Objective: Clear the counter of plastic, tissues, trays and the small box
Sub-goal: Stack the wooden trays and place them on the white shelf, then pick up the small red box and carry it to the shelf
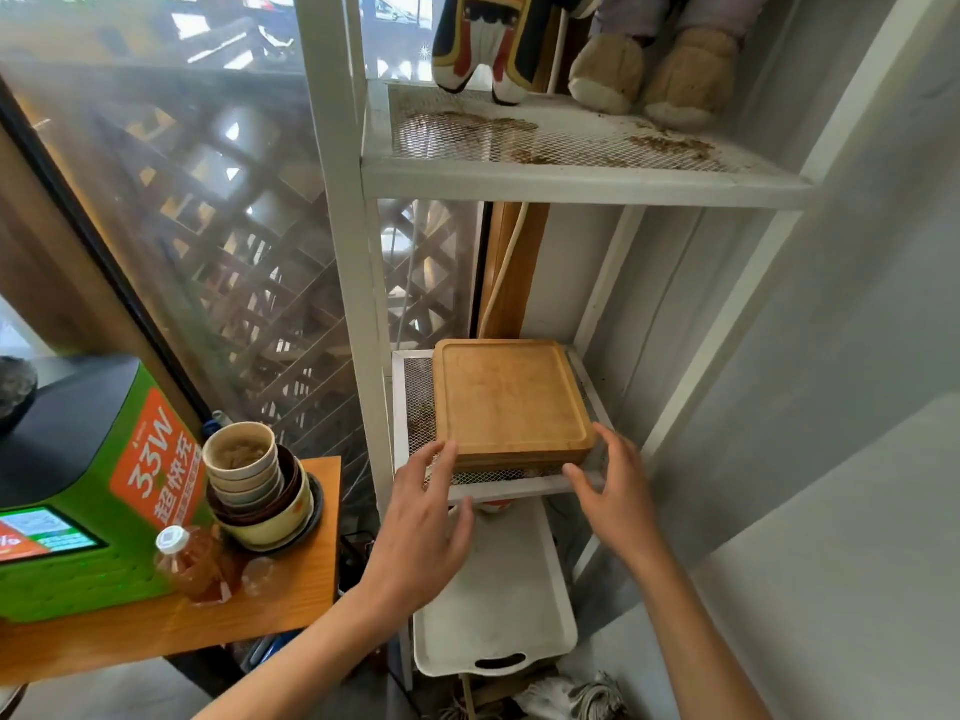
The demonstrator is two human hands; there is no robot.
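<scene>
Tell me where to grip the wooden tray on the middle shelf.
Grip the wooden tray by its left and right side edges near the front corners, coming from the front. It lies flat on the mesh shelf, its front edge facing the open hands, so a two-sided hold looks steadiest.

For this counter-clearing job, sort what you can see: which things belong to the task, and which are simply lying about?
Part of the job:
wooden tray on the mesh shelf
white tray on the shelf below
left hand and right hand, open at the wooden tray's near corners

Just lying about:
stacked bowls
drink bottle
green machine
plush toys
</scene>
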